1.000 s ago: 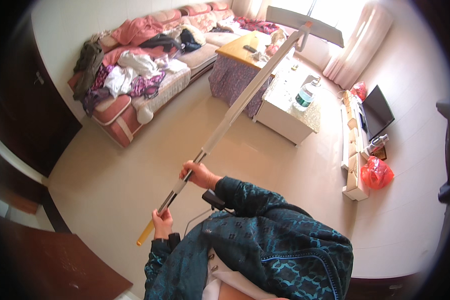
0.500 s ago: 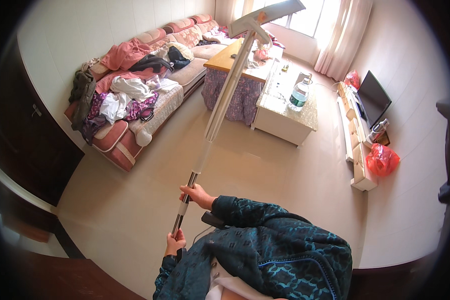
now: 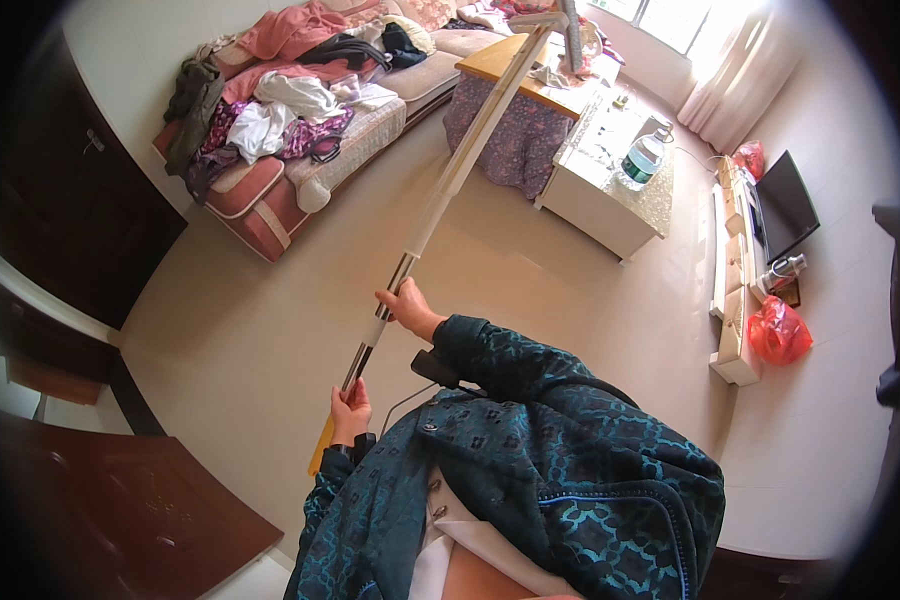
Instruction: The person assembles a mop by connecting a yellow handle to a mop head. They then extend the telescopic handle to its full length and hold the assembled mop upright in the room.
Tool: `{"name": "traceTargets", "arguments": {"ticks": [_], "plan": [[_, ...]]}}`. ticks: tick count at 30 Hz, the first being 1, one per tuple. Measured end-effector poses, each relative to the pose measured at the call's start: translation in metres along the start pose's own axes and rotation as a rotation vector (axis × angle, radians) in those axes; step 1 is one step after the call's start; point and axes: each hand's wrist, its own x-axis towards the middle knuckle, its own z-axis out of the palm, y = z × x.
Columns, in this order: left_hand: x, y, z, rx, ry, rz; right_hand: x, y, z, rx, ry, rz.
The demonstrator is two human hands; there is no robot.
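Note:
My right hand (image 3: 413,308) is closed round the steel section of a long pole, part of a flat mop (image 3: 452,165). Lower on the same pole, by its yellow end (image 3: 320,446), my left hand (image 3: 350,412) grips it, fingers partly hidden. The pole slants up and away to the right. Its flat grey mop head (image 3: 572,38) is lifted off the floor and shows nearly edge-on, in line with the cloth-draped table (image 3: 515,125) beyond.
A sofa (image 3: 260,215) heaped with clothes (image 3: 295,100) stands at the left. Right of the draped table is a low white table (image 3: 595,215) with a large water bottle (image 3: 642,160). A TV (image 3: 788,208), its cabinet (image 3: 735,330) and a red bag (image 3: 778,332) line the right wall. Dark doors (image 3: 100,185) are at the left.
The mop head has turned from broad view to nearly edge-on and shifted right. Both hands keep their grip on the pole. The room sits higher in the picture, and the pole's yellow end now shows.

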Motion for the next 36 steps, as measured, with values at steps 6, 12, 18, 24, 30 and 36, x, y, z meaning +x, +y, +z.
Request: {"name": "traceTargets", "arguments": {"ticks": [6, 12, 18, 24, 30, 36], "plan": [[-0.011, -0.005, 0.015, 0.005, -0.082, 0.116, -0.002, -0.018, -0.007, 0.050, 0.056, -0.027], [-0.039, 0.004, 0.041, 0.119, -0.275, 0.255, -0.006, -0.027, -0.013, 0.261, 0.056, 0.052], [-0.096, 0.007, 0.109, 0.386, -0.389, 0.495, -0.013, -0.035, -0.023, 0.590, -0.019, 0.288], [-0.130, -0.001, 0.172, 0.713, -0.603, 0.699, -0.013, -0.020, -0.046, 0.960, -0.093, 0.392], [-0.153, -0.051, 0.219, 1.158, -0.873, 0.757, -0.009, -0.014, -0.093, 1.330, -0.021, 0.433], [-0.148, -0.127, 0.226, 1.426, -1.283, 0.892, -0.006, 0.019, -0.135, 1.538, 0.392, 0.449]]}}
